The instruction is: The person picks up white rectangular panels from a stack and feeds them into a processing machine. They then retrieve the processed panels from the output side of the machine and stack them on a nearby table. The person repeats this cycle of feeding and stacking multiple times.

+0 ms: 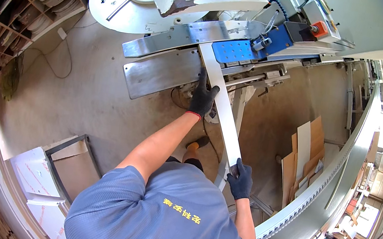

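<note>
A long, narrow white panel strip point(223, 108) runs from the machine at the top down toward my right side. My left hand point(203, 96), in a dark glove with a red cuff, grips its left edge near the upper part, one finger stretched along the edge and the thumb across the face. Around the lower end closes my right hand point(241, 180), also gloved. The strip's far end rests against the machine's steel guide point(184, 37), beside a blue perforated plate point(234, 51). Below the guide sits a flat steel support plate point(159, 72).
An orange-red knob point(319, 29) sits on the machine at upper right. A round white table point(114, 9) stands beyond it. Brown and white boards point(302, 156) lean at right, near a long curved conveyor point(317, 202). Edging rolls fill the left shelves point(35, 2). White panels point(37, 175) stand lower left.
</note>
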Demonstrator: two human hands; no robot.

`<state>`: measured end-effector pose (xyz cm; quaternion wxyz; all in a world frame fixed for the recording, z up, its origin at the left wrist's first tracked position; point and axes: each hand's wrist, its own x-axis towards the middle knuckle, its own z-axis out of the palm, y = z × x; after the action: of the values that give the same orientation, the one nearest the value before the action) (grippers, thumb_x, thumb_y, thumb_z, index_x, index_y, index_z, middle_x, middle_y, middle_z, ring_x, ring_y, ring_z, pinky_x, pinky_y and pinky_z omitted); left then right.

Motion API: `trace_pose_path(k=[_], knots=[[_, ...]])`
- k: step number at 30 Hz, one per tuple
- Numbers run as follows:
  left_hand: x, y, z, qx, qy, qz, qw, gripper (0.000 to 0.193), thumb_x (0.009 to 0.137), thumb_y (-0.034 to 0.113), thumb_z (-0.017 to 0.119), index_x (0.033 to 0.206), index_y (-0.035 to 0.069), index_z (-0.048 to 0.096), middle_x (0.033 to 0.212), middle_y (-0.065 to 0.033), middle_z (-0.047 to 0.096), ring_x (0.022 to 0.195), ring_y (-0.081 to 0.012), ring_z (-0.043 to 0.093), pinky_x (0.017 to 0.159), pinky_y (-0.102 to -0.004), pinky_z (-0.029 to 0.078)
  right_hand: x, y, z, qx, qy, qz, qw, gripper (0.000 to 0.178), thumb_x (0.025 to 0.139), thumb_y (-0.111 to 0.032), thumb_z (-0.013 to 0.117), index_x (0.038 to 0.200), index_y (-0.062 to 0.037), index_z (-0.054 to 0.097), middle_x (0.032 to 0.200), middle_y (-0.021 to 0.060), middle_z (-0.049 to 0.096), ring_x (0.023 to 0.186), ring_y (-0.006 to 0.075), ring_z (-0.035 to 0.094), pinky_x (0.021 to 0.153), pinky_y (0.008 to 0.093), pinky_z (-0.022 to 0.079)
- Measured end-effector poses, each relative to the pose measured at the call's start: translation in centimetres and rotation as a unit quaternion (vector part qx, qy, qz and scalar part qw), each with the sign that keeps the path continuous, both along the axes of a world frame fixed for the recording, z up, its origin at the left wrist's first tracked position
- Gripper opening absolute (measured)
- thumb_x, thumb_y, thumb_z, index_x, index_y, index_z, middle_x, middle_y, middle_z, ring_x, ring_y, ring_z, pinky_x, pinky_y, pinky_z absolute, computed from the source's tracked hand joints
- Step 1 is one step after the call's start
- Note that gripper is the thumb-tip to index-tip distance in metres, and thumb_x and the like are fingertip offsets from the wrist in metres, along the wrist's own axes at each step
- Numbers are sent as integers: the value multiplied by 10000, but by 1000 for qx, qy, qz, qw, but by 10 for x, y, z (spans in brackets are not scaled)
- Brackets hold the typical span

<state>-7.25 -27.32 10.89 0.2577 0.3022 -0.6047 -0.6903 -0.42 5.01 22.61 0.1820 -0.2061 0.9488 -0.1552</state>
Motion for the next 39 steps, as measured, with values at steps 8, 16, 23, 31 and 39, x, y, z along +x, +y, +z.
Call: trace_pose_path(k=[8, 16, 23, 31, 39], knots=[[-50, 18, 0, 92, 50, 9, 994, 794, 840, 60, 606, 1523, 53, 200, 1185, -138, 621, 878, -185, 610, 780, -315, 498, -63, 19, -5, -4, 0, 34, 999, 629, 647, -123, 753, 1256, -94, 599, 984, 128, 580, 895, 315, 595, 761, 406, 498], [-130, 50, 16, 144, 31, 14, 989, 777, 846, 27, 610, 1519, 58, 222, 1054, -102, 644, 792, -144, 603, 715, -300, 505, -144, 51, -3, 6, -11, 26, 1000, 659, 644, -119, 756, 1279, -88, 586, 993, 134, 559, 888, 316, 603, 761, 400, 512], [-187, 71, -4, 10, 0, 12, 1000, 808, 863, 68, 631, 1536, 109, 186, 1083, -122, 633, 869, -167, 603, 742, -309, 508, -198, 73, 3, 36, -24, 18, 999, 692, 657, -141, 755, 1319, -152, 555, 1036, 154, 550, 914, 356, 598, 782, 433, 511], [-143, 108, 1, 219, 9, -198, 955, 562, 922, 175, 579, 1426, 45, 368, 1167, -110, 605, 943, -210, 586, 745, -330, 520, -226, 108, -3, 33, 159, 4, 987, 657, 870, -388, 628, 1427, -127, 397, 1243, 204, 537, 1130, 386, 545, 936, 441, 467], [52, 94, -134, -104, -57, -581, 805, 175, 890, 218, 582, 927, 51, 617, 761, -77, 610, 620, -187, 572, 557, -341, 476, -17, 136, -34, -260, 78, -382, 884, 366, 954, -407, 489, 871, -79, 629, 759, 130, 615, 647, 262, 557, 652, 391, 443]])
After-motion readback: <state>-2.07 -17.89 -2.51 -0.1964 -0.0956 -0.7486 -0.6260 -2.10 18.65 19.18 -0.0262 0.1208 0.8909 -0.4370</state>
